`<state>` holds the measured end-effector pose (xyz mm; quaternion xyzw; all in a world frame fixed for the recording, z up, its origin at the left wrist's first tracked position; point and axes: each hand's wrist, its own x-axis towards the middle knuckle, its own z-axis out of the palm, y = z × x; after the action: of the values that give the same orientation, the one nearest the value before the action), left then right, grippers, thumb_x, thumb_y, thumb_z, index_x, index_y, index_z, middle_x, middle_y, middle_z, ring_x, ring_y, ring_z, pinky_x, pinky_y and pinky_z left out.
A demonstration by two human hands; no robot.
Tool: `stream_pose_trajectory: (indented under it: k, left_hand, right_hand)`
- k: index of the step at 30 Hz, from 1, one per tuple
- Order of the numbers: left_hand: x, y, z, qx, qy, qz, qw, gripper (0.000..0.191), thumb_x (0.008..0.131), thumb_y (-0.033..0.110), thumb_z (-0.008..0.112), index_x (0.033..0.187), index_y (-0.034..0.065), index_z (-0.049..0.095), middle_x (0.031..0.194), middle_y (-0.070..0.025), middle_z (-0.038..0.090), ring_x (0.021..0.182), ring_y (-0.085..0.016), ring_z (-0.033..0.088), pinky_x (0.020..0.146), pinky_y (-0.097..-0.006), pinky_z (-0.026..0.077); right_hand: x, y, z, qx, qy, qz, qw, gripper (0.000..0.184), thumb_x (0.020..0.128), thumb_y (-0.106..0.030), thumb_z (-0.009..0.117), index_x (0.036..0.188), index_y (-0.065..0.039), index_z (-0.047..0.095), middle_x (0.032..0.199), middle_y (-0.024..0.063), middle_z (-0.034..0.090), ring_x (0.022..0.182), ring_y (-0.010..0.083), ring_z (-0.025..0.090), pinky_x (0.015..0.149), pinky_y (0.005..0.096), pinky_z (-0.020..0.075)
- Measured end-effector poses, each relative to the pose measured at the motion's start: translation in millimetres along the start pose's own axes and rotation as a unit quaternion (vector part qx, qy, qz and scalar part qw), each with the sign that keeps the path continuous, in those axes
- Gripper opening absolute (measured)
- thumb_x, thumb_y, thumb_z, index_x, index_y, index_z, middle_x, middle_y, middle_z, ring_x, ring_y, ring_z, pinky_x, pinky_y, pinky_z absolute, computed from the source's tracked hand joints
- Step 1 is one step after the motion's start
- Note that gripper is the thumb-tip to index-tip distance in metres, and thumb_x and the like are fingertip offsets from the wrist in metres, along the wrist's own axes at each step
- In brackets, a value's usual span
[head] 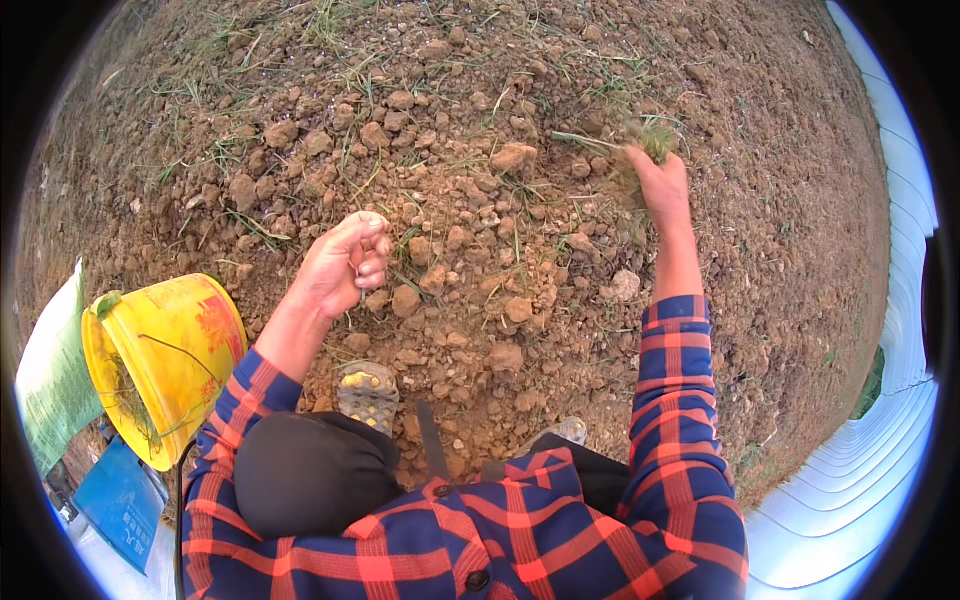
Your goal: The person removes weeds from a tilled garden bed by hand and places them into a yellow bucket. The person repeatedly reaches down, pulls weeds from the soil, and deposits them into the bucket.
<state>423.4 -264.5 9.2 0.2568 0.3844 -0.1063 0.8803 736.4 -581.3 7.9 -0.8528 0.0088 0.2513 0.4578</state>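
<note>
My right hand (661,180) reaches out at the upper right, its fingers closed on a small tuft of green grass (657,141), slightly blurred. Long grass blades (585,140) stick out to its left. My left hand (349,262) is curled above the cloddy soil at centre left; whether something thin is inside its fingers cannot be told. Brown clods (514,159) and scattered grass blades lie between the two hands. Left of my left forearm, a yellow plastic bucket (169,330) lies tipped over, with dry grass in its mouth.
A pale green printed sack (56,375) and a blue piece with writing (124,499) lie at the lower left. Silvery plastic sheeting (840,510) curves along the right edge. My shoe (367,394) stands on the soil near my knee, and a dark flat strip (431,439) lies between my legs.
</note>
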Motion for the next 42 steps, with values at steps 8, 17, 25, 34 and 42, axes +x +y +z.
stream_pose_trajectory:
  k: [8,17,25,34,42]
  left_hand:
    - [-3.4,-5.1,5.7,0.008,-0.010,-0.004,1.000,0.009,0.098,0.019,0.062,0.099,0.0128,0.055,0.077,-0.0013,0.059,0.054,-0.007,0.041,0.045,-0.0215,0.029]
    - [-9.8,-3.2,-0.1,-0.015,-0.003,0.003,1.000,0.007,0.098,0.017,0.060,0.099,0.0124,0.055,0.077,-0.0013,0.058,0.054,-0.007,0.039,0.046,-0.0218,0.029]
    - [-7.9,-3.7,7.1,0.003,-0.017,-0.008,1.000,0.008,0.098,0.018,0.060,0.099,0.0119,0.055,0.077,-0.0012,0.058,0.053,-0.007,0.041,0.046,-0.0217,0.029]
    - [-9.6,-10.4,10.5,0.018,-0.007,-0.009,1.000,0.008,0.099,0.019,0.059,0.099,0.0116,0.056,0.078,0.0000,0.056,0.053,-0.007,0.038,0.045,-0.0217,0.029]
    - [-10.7,-11.0,8.7,0.006,-0.012,-0.006,1.000,0.008,0.099,0.019,0.059,0.098,0.0122,0.056,0.079,-0.0003,0.057,0.053,-0.007,0.039,0.045,-0.0216,0.029]
  right_hand:
    - [32.1,17.8,113.0,-0.560,-0.011,-0.203,0.803,0.022,0.088,-0.028,0.068,0.101,-0.010,0.071,0.096,0.0168,0.072,0.094,0.0329,0.071,0.084,0.0448,0.0565]
    - [46.2,-21.3,40.1,-0.054,0.041,-0.063,0.996,0.026,0.095,-0.036,0.066,0.096,-0.011,0.074,0.098,0.0067,0.072,0.091,0.0222,0.068,0.085,0.0420,0.0535]
    - [53.3,1.8,-13.5,-0.486,0.039,-0.237,0.840,0.020,0.095,-0.023,0.063,0.103,-0.007,0.071,0.089,0.0166,0.073,0.081,0.0275,0.071,0.077,0.0434,0.0563]
    - [63.2,4.3,104.3,-0.394,0.007,0.049,0.918,0.042,0.087,-0.031,0.066,0.113,0.001,0.070,0.123,0.0251,0.066,0.117,0.0391,0.062,0.101,0.0454,0.0497]
    - [63.5,8.8,79.9,0.183,0.073,0.014,0.980,0.034,0.084,-0.029,0.077,0.104,-0.003,0.070,0.093,0.0080,0.068,0.086,0.0212,0.061,0.077,0.0380,0.0474]
